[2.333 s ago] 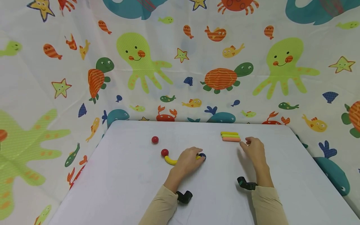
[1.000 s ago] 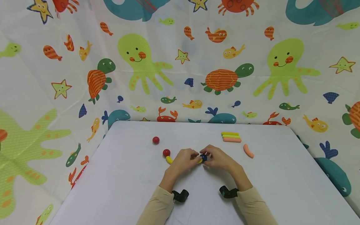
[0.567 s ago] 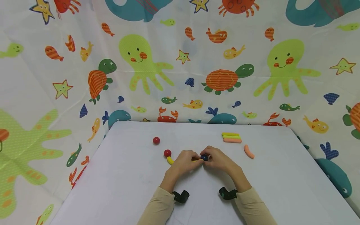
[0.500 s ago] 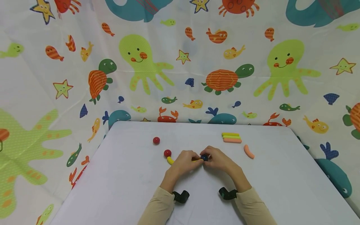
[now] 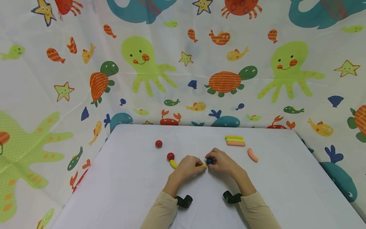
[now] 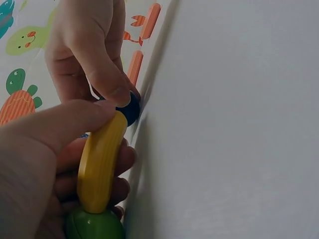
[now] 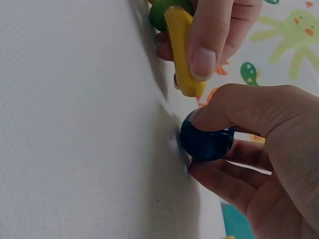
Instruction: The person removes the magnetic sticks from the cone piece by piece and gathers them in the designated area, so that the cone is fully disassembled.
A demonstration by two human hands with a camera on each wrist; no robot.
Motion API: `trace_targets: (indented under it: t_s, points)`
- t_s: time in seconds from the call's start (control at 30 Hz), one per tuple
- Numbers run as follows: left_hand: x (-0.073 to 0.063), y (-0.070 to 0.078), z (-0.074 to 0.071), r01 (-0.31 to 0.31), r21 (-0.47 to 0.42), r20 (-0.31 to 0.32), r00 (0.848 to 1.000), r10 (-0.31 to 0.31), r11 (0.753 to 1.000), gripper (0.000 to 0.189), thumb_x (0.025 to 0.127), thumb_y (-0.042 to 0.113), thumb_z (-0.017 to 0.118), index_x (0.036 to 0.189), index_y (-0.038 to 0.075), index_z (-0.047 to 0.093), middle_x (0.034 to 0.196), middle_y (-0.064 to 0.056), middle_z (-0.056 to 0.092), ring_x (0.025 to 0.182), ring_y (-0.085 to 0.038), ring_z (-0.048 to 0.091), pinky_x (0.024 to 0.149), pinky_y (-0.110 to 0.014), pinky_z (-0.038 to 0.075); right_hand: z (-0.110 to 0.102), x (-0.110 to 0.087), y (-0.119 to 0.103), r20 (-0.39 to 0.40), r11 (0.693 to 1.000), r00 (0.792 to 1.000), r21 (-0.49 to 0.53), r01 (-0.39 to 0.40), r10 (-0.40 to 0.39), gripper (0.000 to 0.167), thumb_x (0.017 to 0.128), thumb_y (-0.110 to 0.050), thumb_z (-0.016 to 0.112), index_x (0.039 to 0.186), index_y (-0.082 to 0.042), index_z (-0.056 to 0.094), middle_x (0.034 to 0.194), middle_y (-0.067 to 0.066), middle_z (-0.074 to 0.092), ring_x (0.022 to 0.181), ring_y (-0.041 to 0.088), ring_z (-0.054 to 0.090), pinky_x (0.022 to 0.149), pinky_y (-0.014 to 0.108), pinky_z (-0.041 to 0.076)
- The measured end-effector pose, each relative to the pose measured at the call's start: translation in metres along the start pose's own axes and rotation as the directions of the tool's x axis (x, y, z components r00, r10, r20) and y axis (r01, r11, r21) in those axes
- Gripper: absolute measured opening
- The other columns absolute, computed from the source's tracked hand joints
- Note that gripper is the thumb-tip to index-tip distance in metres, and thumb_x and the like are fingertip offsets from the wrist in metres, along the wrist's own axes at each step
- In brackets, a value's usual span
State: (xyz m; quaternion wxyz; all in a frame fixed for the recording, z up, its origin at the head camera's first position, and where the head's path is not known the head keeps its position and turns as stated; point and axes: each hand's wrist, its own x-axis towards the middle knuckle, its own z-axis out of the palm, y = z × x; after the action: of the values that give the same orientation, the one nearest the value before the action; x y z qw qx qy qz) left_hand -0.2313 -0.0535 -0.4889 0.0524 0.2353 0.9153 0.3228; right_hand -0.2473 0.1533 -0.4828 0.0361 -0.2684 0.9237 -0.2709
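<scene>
My left hand [image 5: 188, 166] pinches a yellow toy rod [image 6: 102, 164], slightly curved, between thumb and fingers. At the rod's far end sits a green ball [image 6: 94, 226], hidden under that hand in the head view. My right hand [image 5: 222, 161] grips a dark blue ball [image 7: 207, 142] with its thumb on top and fingers below, close over the table. A small gap shows between the rod's tip and the blue ball in the right wrist view. Left of my left hand, another yellow curved piece [image 5: 173, 164] shows beside a red ball [image 5: 170, 156].
A second red ball [image 5: 158, 144] lies farther back on the white table [image 5: 128, 187]. At the back right lie yellow rods [image 5: 234, 137] side by side with an orange rod [image 5: 235, 143]. A curved orange rod [image 5: 253, 155] is right of my right hand. A printed sea-animal cloth [image 5: 183, 73] hangs behind.
My right hand has come left from beside the rods and taken hold of the blue ball. The curved orange rod now lies uncovered. The blue ball has just shifted slightly right, off the yellow rod's tip.
</scene>
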Motion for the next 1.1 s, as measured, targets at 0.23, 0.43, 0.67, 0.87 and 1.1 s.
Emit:
trace_targets:
  t_s: [0.23, 0.43, 0.67, 0.87, 1.1]
  points:
    - [0.001, -0.002, 0.002, 0.004, 0.031, -0.010, 1.000, -0.004, 1.000, 0.023, 0.090, 0.034, 0.073, 0.094, 0.012, 0.079, 0.084, 0.005, 0.074, 0.075, -0.004, 0.060, 0.076, -0.023, 0.052, -0.001, 0.000, 0.000, 0.001, 1.000, 1.000, -0.003, -0.010, 0.010, 0.029, 0.085, -0.011, 0.074, 0.114, -0.008, 0.071, 0.110, 0.005, 0.062, 0.093, 0.014, 0.057, 0.084, 0.030, 0.054]
    - [0.001, -0.001, 0.001, 0.021, 0.031, -0.018, 1.000, -0.020, 0.999, 0.024, 0.090, 0.035, 0.074, 0.093, 0.012, 0.078, 0.081, 0.007, 0.071, 0.073, -0.004, 0.057, 0.073, -0.022, 0.051, -0.001, 0.001, -0.001, 0.001, 1.000, 1.000, -0.004, -0.010, 0.010, 0.030, 0.085, -0.009, 0.075, 0.114, -0.007, 0.071, 0.110, 0.005, 0.064, 0.095, 0.014, 0.059, 0.085, 0.033, 0.055]
    - [0.000, 0.001, 0.002, 0.023, 0.038, -0.026, 0.999, -0.022, 0.999, 0.023, 0.088, 0.034, 0.077, 0.093, 0.012, 0.078, 0.080, 0.006, 0.070, 0.071, -0.004, 0.056, 0.071, -0.021, 0.049, -0.003, 0.001, -0.001, -0.007, 0.995, 0.995, 0.027, -0.096, 0.096, 0.034, 0.085, -0.011, 0.076, 0.118, -0.007, 0.068, 0.115, 0.006, 0.065, 0.103, 0.018, 0.061, 0.096, 0.042, 0.055]
    - [0.000, 0.001, 0.005, 0.028, 0.076, -0.023, 0.999, -0.027, 0.997, 0.025, 0.086, 0.035, 0.079, 0.094, 0.012, 0.078, 0.078, 0.007, 0.064, 0.069, -0.005, 0.053, 0.067, -0.019, 0.046, -0.006, 0.002, 0.001, -0.045, 0.989, 0.989, 0.049, -0.138, 0.140, 0.036, 0.087, -0.014, 0.074, 0.120, -0.005, 0.066, 0.117, 0.009, 0.065, 0.104, 0.021, 0.063, 0.097, 0.044, 0.055]
    - [0.001, 0.001, 0.005, 0.043, 0.124, -0.016, 0.999, -0.041, 0.991, 0.028, 0.085, 0.038, 0.080, 0.096, 0.012, 0.077, 0.080, 0.007, 0.064, 0.072, -0.006, 0.053, 0.071, -0.020, 0.047, -0.027, 0.005, 0.009, -0.101, 0.992, 0.987, 0.022, -0.125, 0.126, 0.037, 0.089, -0.015, 0.070, 0.123, 0.000, 0.065, 0.116, 0.013, 0.065, 0.101, 0.023, 0.063, 0.092, 0.043, 0.057]
